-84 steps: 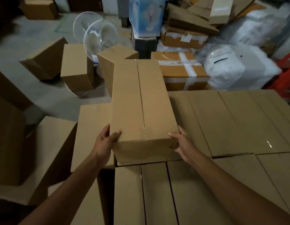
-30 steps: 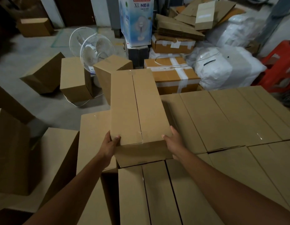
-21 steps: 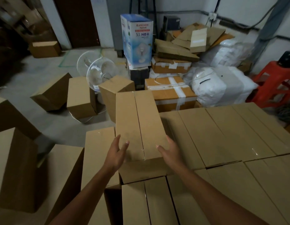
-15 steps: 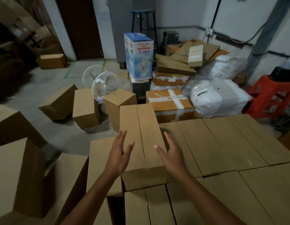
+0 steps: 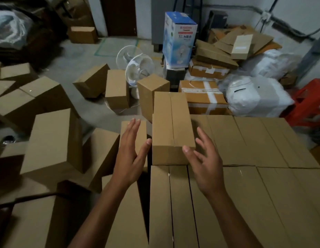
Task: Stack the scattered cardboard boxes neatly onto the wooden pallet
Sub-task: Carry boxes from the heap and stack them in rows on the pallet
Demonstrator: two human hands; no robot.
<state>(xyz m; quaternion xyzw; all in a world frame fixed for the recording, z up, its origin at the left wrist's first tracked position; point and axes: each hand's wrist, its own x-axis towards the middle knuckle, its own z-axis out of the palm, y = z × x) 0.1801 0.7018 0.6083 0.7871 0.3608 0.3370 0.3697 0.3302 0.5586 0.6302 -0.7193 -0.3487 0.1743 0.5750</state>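
I read both hands as wide open and holding nothing. The left hand (image 5: 130, 154) stands edge-up with its fingers straight and close together, palm turned toward the long box (image 5: 171, 122), just beside that box's near left corner. The right hand (image 5: 205, 163) mirrors it at the near right corner, fingers spread and slightly bent, palm facing inward. Each thumb tip sits right at a corner of the box (I cannot tell from my feed whether either one actually touches the cardboard).

The long box lies flat, seam up, on top of the layer of stacked boxes (image 5: 245, 140), at that layer's left edge, with its long side running away from the camera. Its near end rests just behind the nearer row of boxes (image 5: 173, 203).

On the floor to the left more boxes lie scattered: a large one (image 5: 48, 140) tilted near the stack, a smaller one (image 5: 116, 88) standing farther out, and another (image 5: 93, 79) tipped beside it. An upright box (image 5: 152, 93) stands just beyond the long box. Behind it are a white fan (image 5: 139, 68), a blue fan carton (image 5: 179, 40), a taped box (image 5: 204, 97) and white sacks (image 5: 257, 95).
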